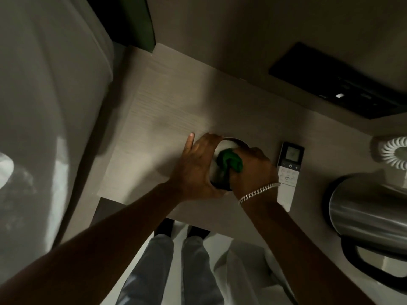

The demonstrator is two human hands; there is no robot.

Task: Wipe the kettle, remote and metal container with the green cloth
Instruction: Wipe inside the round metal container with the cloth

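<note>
The metal container (233,143) stands on the wooden counter (163,111) near its front edge. My left hand (197,166) grips its left side, with one finger pointing away along the counter. My right hand (253,170) presses the bunched green cloth (229,160) down into the container's open top. A white remote (289,170) with a small screen lies flat just right of my right hand, partly under my wrist. The steel kettle (365,210) with a black handle stands at the right edge, cut off by the frame.
A black flat panel (334,82) is on the wall behind the counter. A white ribbed round object (394,153) sits at the far right. A pale curtain (50,106) hangs on the left. My legs and the floor show below the counter's front edge.
</note>
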